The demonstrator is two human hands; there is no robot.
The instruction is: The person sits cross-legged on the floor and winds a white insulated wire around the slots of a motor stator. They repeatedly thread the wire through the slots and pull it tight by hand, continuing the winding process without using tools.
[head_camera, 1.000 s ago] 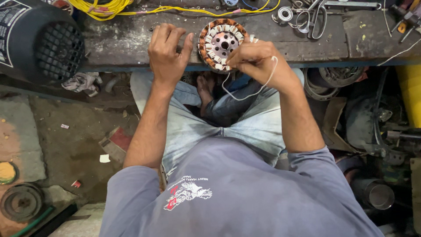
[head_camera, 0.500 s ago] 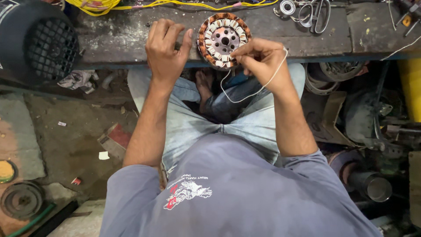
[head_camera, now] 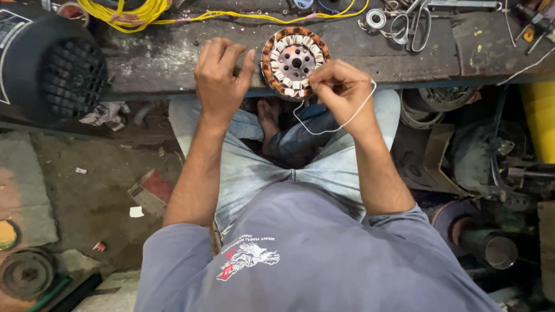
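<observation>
Scarred wooden bench (head_camera: 173,63); left hand (head_camera: 219,78) splayed beside round copper-wound stator (head_camera: 295,62); right hand (head_camera: 341,86) pinching white cord (head_camera: 338,124)

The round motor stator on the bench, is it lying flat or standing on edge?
Lying flat: the stator shows its full round face and centre hole upward.

One round motor stator (head_camera: 295,62), one white thread (head_camera: 341,122), one pair of scissors (head_camera: 411,23), one yellow cable (head_camera: 139,13), two hands, one black fan cover (head_camera: 49,63).
</observation>
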